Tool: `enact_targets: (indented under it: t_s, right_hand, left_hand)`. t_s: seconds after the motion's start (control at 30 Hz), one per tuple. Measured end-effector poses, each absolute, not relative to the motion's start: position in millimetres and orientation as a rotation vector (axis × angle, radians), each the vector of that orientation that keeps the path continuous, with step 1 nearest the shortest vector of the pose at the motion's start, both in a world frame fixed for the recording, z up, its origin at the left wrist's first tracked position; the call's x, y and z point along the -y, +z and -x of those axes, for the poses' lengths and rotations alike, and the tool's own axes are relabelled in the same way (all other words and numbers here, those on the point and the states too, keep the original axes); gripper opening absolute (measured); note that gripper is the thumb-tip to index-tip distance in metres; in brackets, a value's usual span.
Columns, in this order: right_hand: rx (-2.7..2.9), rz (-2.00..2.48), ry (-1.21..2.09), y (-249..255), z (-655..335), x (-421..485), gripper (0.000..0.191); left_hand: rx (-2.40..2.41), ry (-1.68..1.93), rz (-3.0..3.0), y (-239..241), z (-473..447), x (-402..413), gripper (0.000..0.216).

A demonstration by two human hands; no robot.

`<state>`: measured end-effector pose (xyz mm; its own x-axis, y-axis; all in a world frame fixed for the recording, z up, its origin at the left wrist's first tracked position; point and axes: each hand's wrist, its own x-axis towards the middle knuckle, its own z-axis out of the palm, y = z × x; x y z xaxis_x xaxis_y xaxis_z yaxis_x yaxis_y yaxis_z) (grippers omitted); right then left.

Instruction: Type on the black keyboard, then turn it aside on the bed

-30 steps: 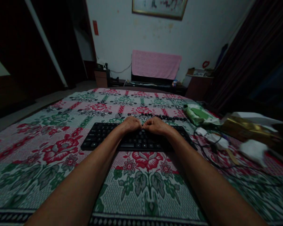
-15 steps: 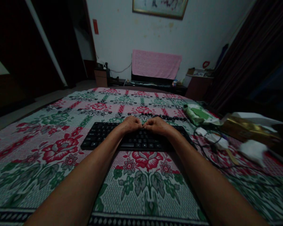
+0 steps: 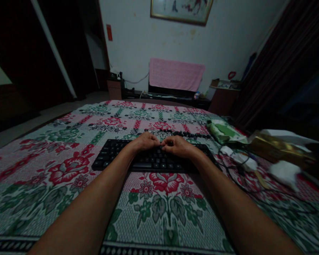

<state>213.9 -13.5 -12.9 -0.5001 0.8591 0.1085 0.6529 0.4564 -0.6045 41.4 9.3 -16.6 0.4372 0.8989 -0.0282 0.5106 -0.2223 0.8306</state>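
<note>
A black keyboard [image 3: 151,165] lies flat on the floral bed cover [image 3: 164,209], its space bar side towards me. Both hands meet over its middle, fingertips almost touching. My left hand [image 3: 146,141] is closed, thumb and fingers pressed together just above the keys. A pinch also closes my right hand [image 3: 177,146], with its fingertips low over the keys. What either hand holds, if anything, is too small and dark to make out. Just behind the keyboard runs a row of small loose black pieces [image 3: 194,135] that look like keycaps, partly hidden by my hands.
To the right lie a green and white packet [image 3: 225,131], a gold box [image 3: 279,147] with white paper, a crumpled white tissue [image 3: 285,173] and tangled black cables [image 3: 236,179]. Beyond the bed, a pink cloth [image 3: 177,74] covers a screen by the wall.
My right hand has come slightly lower and towards me, with a wider gap showing between its curled index finger and thumb. The left hand stays nearly in place. The view has tilted up slightly.
</note>
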Motion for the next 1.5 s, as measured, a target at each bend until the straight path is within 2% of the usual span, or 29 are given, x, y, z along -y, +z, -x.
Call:
enact_targets:
  t_s: [1.07,1.23,1.5]
  right_hand:
    - [2.219,1.125,0.730,-10.1,-213.9,14.2,0.022]
    - [2.179,1.090,0.653,-12.9,-209.8,12.9,0.023]
    - [2.118,1.222,0.601,-14.7,-212.9,11.5,0.024]
  left_hand:
    - [-1.204,0.562,-1.855,-10.2,-39.5,-5.1,0.025]
    - [-1.235,0.556,-1.869,-10.3,-39.4,-5.9,0.023]
    - [-1.239,0.585,-1.810,-3.7,-41.6,-0.4,0.022]
